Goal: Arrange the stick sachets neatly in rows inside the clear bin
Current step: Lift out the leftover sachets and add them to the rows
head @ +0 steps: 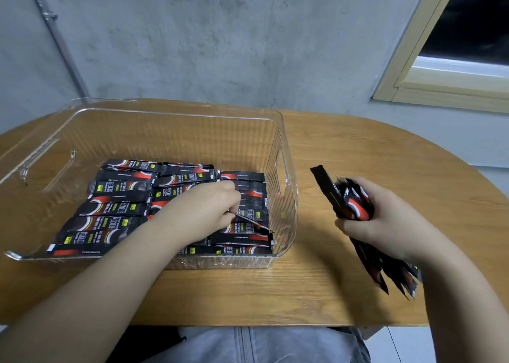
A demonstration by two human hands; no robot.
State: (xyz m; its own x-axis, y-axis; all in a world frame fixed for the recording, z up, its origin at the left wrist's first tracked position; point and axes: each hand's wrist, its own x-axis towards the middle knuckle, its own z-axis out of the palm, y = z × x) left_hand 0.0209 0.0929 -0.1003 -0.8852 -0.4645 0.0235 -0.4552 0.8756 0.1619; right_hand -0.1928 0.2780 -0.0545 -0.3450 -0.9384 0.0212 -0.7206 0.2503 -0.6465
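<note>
- Head view was given over a wooden table (344, 148), on which a clear bin (287, 175) was set to the left of centre; its far half was seen bare of sachets, with only the ribbed walls and a handle slot showing.
- Black-and-red stick sachets (115, 208) were laid flat across the near half of the bin floor; three rows could be made out, left, middle and right, the sachets lying crosswise and mostly parallel.
- One sachet (252, 222) was pinched on edge by the left hand (209, 208), its fingers curled inside the bin over the right row; the sachet was tilted and had not yet been laid flat.
- A bundle of loose sachets (355, 205) was gripped by the right hand (385, 225) above the table, just beside the bin's right wall; the ends were fanned out unevenly above and below the fist.
- The task was judged partly done; the pinched sachet was left to be seated, and the whole bundle remained to be placed; whether the rows were stacked in layers could not be told.
</note>
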